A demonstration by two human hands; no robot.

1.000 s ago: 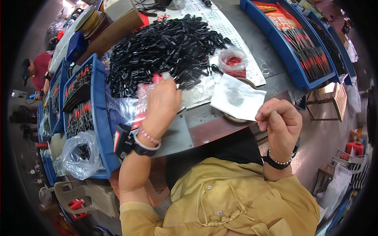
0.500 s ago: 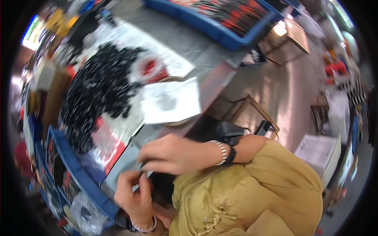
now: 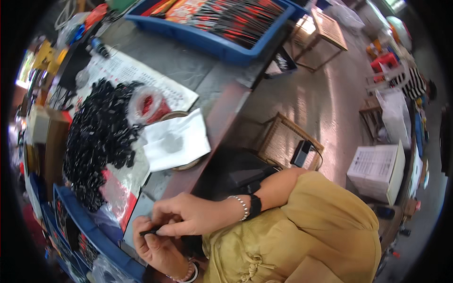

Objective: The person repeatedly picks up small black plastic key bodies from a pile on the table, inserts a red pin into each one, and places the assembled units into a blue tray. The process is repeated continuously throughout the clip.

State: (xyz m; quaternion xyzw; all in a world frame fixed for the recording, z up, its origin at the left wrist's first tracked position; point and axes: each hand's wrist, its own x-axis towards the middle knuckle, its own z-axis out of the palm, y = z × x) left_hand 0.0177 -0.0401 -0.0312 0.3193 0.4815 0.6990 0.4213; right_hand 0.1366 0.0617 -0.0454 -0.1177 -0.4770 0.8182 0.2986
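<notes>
Our heap of black pieces [image 3: 96, 141] looks like glossy plastic; the small black piece [image 3: 149, 232] we hold is too small to judge. We see a smooth blue plastic bin [image 3: 188, 37], a clear plastic tub [image 3: 133, 104], matt white paper [image 3: 192, 132], a scuffed grey worktop [image 3: 198, 70], our creased matt cloth top [image 3: 330, 212] and a shiny floor [image 3: 325, 113].

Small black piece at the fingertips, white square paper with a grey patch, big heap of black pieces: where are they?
Small black piece [image 3: 148, 231]: head view, on its uncovered part.
White square paper [image 3: 174, 142]: head view, on its grey patch.
Heap of black pieces [image 3: 96, 141]: head view, near its middle.
</notes>
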